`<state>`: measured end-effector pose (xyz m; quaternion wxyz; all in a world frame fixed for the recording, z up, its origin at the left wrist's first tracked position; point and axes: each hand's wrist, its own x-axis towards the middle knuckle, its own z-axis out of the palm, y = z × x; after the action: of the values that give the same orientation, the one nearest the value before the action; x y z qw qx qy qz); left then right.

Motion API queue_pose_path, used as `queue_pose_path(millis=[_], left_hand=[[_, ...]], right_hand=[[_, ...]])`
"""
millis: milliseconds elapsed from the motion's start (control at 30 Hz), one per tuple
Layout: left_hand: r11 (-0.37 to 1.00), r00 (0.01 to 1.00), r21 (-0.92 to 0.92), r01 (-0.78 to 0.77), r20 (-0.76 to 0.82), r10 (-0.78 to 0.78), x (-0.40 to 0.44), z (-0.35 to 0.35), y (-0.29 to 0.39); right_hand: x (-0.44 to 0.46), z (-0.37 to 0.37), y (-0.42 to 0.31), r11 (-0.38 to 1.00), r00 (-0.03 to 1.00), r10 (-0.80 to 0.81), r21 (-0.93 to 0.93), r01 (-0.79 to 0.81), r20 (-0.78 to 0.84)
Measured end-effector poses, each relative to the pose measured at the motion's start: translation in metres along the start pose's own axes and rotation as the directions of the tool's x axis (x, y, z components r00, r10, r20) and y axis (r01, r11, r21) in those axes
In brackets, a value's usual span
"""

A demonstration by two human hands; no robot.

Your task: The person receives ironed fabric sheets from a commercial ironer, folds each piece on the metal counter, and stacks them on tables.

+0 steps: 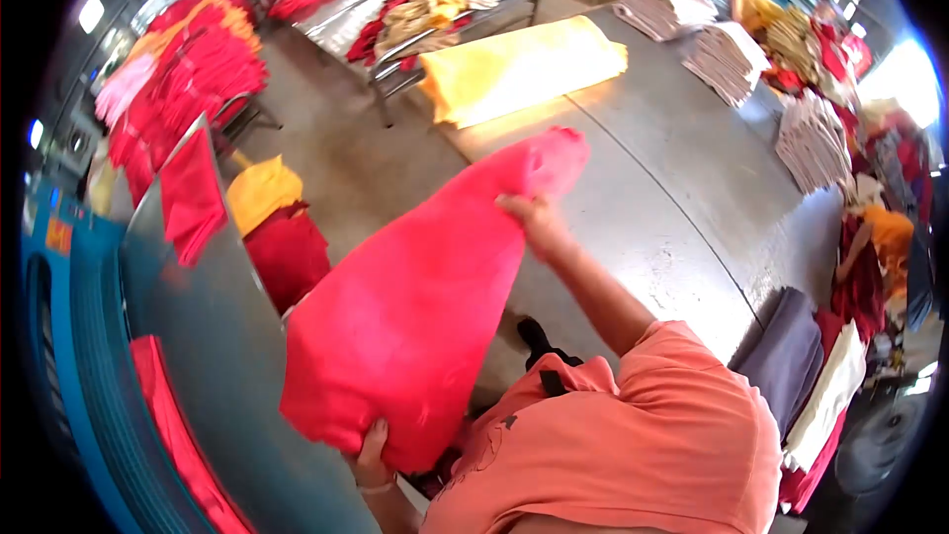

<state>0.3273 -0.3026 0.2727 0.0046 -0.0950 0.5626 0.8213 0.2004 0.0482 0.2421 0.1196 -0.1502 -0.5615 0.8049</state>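
Right hand point(535, 222) and left hand point(373, 452) curl closed gripping red cloth point(405, 307), 2 and 6 o'clock (one slips, it could sag).

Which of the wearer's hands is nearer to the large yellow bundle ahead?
The right hand. It holds the far end of the red cloth, towards the yellow bundle; the left hand holds the near end, farther back from it.
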Motion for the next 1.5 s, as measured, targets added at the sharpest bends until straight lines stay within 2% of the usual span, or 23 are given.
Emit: queue_pose_path(millis=[67,100,133,233,300,367,400,433,467,533,567,633,700,733,767,833,933,1033,1100,1200,1267,1400,1500], left_hand=[[0.944,0.969,0.303,-0.133,0.240,0.060,0.047,0.047,-0.027],[0.935,0.952,0.327,0.139,0.214,-0.217,0.056,0.102,-0.025],[0.920,0.915,0.381,0.091,0.333,-0.229,0.075,0.121,-0.046],[0.812,0.583,0.456,-0.365,0.792,-0.183,0.105,0.187,-0.136],[0.873,0.700,0.486,-0.044,0.639,-0.320,0.119,0.250,-0.182],[0.805,0.785,0.491,-0.332,0.617,-0.052,0.122,0.273,-0.202],[0.529,0.632,0.790,-0.311,0.587,-0.506,0.138,0.276,-0.225],[0.491,0.780,0.822,-0.289,0.499,-0.377,0.127,0.266,-0.253],[0.514,0.773,0.769,-0.380,0.569,-0.280,0.123,0.247,-0.283],[0.685,0.830,0.678,-0.267,0.523,-0.194,0.118,0.200,-0.258],[0.763,0.879,0.620,-0.182,0.450,-0.156,0.110,0.169,-0.242],[0.666,0.971,0.721,-0.192,0.238,0.023,0.097,0.100,-0.218],[0.688,0.983,0.720,-0.086,-0.050,0.175,0.073,0.037,-0.184],[0.748,0.968,0.663,-0.021,-0.172,0.180,0.058,0.007,-0.158],[0.802,0.940,0.596,0.032,-0.291,0.179,0.040,-0.020,-0.135],[0.723,0.761,0.687,-0.064,-0.435,0.481,0.006,-0.081,-0.115],[0.745,0.537,0.664,0.067,-0.653,0.534,-0.056,-0.183,-0.099],[0.787,0.242,0.607,0.106,-0.784,0.572,-0.123,-0.282,-0.085],[0.811,0.096,0.461,0.360,-0.883,0.460,-0.166,-0.342,-0.068],[0.715,-0.058,0.550,0.431,-0.774,0.631,-0.215,-0.424,-0.044],[0.558,-0.050,0.501,0.662,-0.713,0.699,-0.242,-0.470,-0.028],[0.286,-0.120,0.240,0.928,-0.534,0.837,-0.270,-0.550,0.005],[0.485,-0.189,0.163,0.859,-0.780,0.597,-0.266,-0.609,0.009]], right_hand=[[0.022,-0.073,-0.045,0.962,0.975,-0.212,-0.189,0.196,-0.068],[0.035,-0.131,-0.042,0.557,0.898,-0.440,-0.774,0.300,0.032],[0.056,-0.176,-0.042,0.907,0.945,-0.313,-0.327,0.266,-0.097],[0.060,-0.279,-0.079,0.920,0.936,-0.268,-0.348,0.178,-0.230],[0.052,-0.327,-0.099,0.962,0.940,-0.173,-0.256,0.097,-0.293],[0.084,-0.411,-0.064,0.949,0.905,-0.153,-0.315,0.022,-0.397],[0.093,-0.439,-0.038,0.944,0.874,-0.126,-0.328,-0.040,-0.469],[0.094,-0.456,-0.011,0.937,0.840,-0.090,-0.332,-0.111,-0.536],[0.087,-0.459,0.011,0.928,0.804,-0.050,-0.324,-0.181,-0.593],[0.077,-0.447,0.054,0.903,0.786,0.060,-0.303,-0.306,-0.616],[0.077,-0.433,0.076,0.890,0.811,0.104,-0.311,-0.335,-0.575],[0.101,-0.387,0.124,0.860,0.913,0.160,-0.402,-0.315,-0.375],[0.118,-0.276,0.160,0.847,0.971,0.227,-0.479,-0.232,-0.070],[0.119,-0.220,0.175,0.899,0.937,0.241,-0.421,-0.118,0.252],[0.091,-0.123,0.155,0.877,0.900,0.235,-0.480,-0.034,0.366],[0.059,0.007,0.157,0.885,0.774,0.265,-0.464,0.041,0.574],[0.013,0.144,0.206,0.934,0.535,0.210,-0.329,0.137,0.819],[-0.070,0.253,0.241,0.911,0.380,0.228,-0.334,0.241,0.896],[-0.135,0.301,0.275,0.945,0.238,0.263,-0.299,0.132,0.935],[-0.240,0.353,0.260,0.728,-0.048,0.052,-0.005,0.685,0.997],[-0.279,0.372,0.275,0.547,-0.243,-0.087,0.250,0.799,0.966],[-0.306,0.379,0.291,0.456,-0.266,-0.190,0.325,0.828,0.945],[-0.314,0.383,0.285,0.448,-0.233,-0.136,0.269,0.853,0.963]])
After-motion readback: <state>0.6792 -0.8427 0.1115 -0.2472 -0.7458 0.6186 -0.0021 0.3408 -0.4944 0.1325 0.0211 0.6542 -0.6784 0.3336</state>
